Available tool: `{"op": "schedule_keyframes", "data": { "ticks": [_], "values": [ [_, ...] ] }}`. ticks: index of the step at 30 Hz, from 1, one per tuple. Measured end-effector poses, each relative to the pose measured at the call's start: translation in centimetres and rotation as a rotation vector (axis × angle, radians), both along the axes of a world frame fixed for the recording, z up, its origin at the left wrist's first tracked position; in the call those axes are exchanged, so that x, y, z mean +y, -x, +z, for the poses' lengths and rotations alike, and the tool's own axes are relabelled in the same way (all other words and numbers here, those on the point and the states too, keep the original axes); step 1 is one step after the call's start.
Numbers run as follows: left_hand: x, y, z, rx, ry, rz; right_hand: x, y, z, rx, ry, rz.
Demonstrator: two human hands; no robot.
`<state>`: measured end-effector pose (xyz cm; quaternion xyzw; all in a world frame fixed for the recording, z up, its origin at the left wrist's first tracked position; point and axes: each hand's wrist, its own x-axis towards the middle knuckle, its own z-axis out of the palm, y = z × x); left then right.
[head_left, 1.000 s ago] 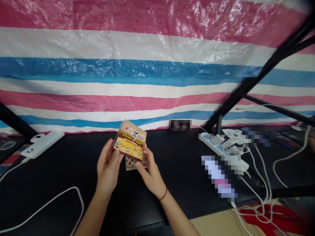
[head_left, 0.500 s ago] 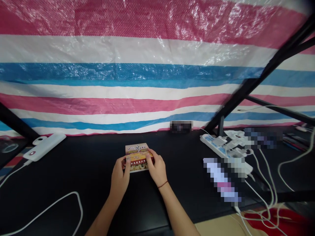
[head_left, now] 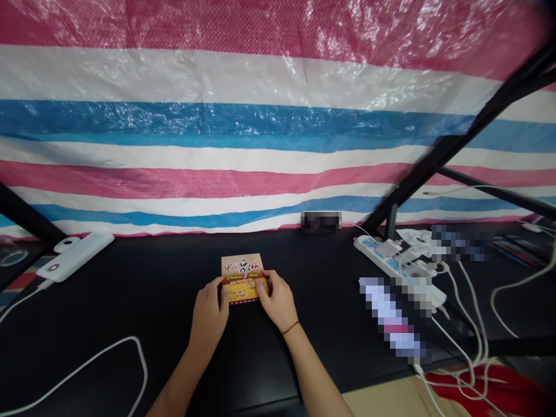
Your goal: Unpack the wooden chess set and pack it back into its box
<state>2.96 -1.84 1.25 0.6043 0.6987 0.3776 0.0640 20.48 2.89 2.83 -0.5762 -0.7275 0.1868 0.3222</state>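
Observation:
A small Chinese chess box (head_left: 241, 278) with a tan, dark red and yellow printed top is at the middle of the black table (head_left: 165, 301). Its lettering reads "Chinese chess". My left hand (head_left: 211, 310) grips its left side, thumb along the near left corner. On the opposite side my right hand (head_left: 278, 301) grips it, thumb lying over the top's right edge. A thin dark band circles my right wrist. The fingers behind the box are partly hidden. The box lies flat, its top facing up.
At the left lies a white power bank (head_left: 76, 258) with a cable. A power strip (head_left: 377, 255) with plugs and a blurred phone-like device (head_left: 391, 318) with cables are on the right. A striped tarp (head_left: 217, 127) hangs behind, with a black metal bar (head_left: 434, 156) slanting across.
The box has been tilted down flat: its near side, with pictured round pieces, has dropped from sight and the top now shows fully. Both hands stay on it.

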Motion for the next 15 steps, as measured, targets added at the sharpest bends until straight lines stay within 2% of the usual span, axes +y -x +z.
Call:
{"op": "schedule_keyframes", "data": {
  "ticks": [3, 5, 10, 13, 15],
  "values": [
    [0.5, 0.4, -0.1, 0.133, 0.044, 0.032, 0.5, 0.9, -0.5, -0.011, -0.002, -0.016],
    [0.8, 0.7, -0.1, 0.147, 0.088, 0.063, 0.9, 1.6, -0.9, -0.03, -0.013, -0.02],
    [1.4, 1.9, -0.3, 0.089, 0.059, 0.03, 2.4, 2.0, -1.2, -0.018, -0.019, 0.052],
    [2.0, 3.2, -0.4, 0.031, 0.018, 0.027, 3.6, 1.4, -1.3, 0.115, 0.046, 0.097],
    [2.9, 4.4, -0.2, 0.015, 0.02, 0.077, 4.7, 0.9, -1.4, 0.183, 0.06, 0.06]
  ]
}}
